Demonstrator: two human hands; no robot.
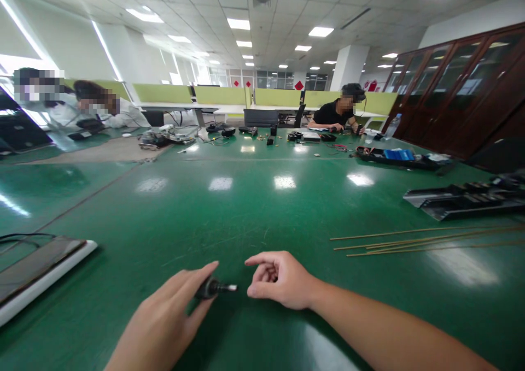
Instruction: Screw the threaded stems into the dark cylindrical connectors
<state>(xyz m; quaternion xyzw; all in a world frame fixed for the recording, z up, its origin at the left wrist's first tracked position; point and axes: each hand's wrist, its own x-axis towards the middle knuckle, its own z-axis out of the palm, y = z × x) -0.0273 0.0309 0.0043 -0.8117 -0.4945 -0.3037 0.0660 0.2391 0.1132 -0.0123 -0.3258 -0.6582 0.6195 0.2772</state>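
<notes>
My left hand (172,311) lies low on the green table (246,207), fingers closed around a small black cylindrical part (213,288) with a short metal tip pointing right. My right hand (281,279) sits just to the right of that tip, fingers curled loosely, thumb and forefinger apart, holding nothing I can see. A small gap separates the tip from my right fingers.
Several thin brass rods (422,240) lie to the right. A black tray of parts (467,199) sits beyond them. A flat white-edged panel (41,270) rests at the left. Three other people work at the far side amid tools and cables.
</notes>
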